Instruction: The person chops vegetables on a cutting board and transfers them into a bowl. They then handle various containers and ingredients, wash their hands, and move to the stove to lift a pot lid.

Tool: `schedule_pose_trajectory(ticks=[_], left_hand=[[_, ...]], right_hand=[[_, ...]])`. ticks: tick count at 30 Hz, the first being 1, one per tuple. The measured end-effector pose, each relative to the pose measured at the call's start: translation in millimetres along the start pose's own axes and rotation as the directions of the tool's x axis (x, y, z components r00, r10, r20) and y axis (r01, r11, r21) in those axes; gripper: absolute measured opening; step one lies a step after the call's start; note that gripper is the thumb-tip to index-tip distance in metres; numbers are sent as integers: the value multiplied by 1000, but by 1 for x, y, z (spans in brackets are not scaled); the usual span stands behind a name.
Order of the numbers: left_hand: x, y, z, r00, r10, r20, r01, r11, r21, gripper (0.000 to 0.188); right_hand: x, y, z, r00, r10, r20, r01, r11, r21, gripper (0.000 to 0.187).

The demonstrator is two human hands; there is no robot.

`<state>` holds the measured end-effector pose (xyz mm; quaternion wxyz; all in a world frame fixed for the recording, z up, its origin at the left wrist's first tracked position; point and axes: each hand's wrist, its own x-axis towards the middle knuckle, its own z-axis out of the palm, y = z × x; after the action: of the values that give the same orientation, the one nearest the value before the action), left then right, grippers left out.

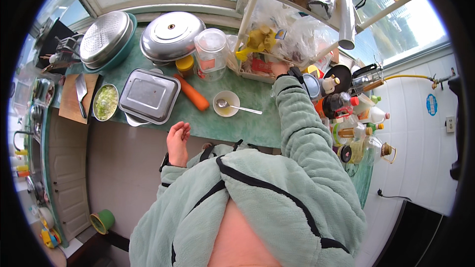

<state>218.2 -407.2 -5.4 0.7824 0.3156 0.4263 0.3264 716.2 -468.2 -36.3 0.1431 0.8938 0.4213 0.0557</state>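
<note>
While the right hand (pixel 280 68) reaches into the upper-right rack (pixel 257 76), its half-hidden grip can't be told; the left hand (pixel 178 143) hangs empty. Mid-frame, a bowl (pixel 225 112) props the spoon (pixel 246 110), presumably for easy reach.

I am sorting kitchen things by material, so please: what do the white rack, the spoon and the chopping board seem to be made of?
White rack: plastic or coated metal, I cannot tell which; smooth, off-white surface.
Spoon: probably stainless steel, given its silvery shine.
Chopping board: apparently wood, with a matte, warm brown surface.
</note>
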Motion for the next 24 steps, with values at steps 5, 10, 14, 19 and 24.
schedule_pose_trajectory(ticks=[5,10,14,19,24], left_hand=[[-13,3,-21,996,-6,-90,4,1000,-15,23],[-13,3,-22,995,-8,-103,7,1000,-11,23],[-1,2,-7,999,-9,-33,8,1000,-2,23],[12,0,14,998,-22,53,21,1000,6,24],[21,-5,26,990,-55,129,53,998,17,24]], right_hand=[[9,12,2,970,25,242,5,993,-121,25],[20,14,22,921,266,286,-280,960,10,29],[19,17,41,849,414,-329,-240,856,458,30],[-13,12,22,736,673,-65,-342,454,823,29],[-79,4,-7,922,334,-194,-22,546,837,27]])
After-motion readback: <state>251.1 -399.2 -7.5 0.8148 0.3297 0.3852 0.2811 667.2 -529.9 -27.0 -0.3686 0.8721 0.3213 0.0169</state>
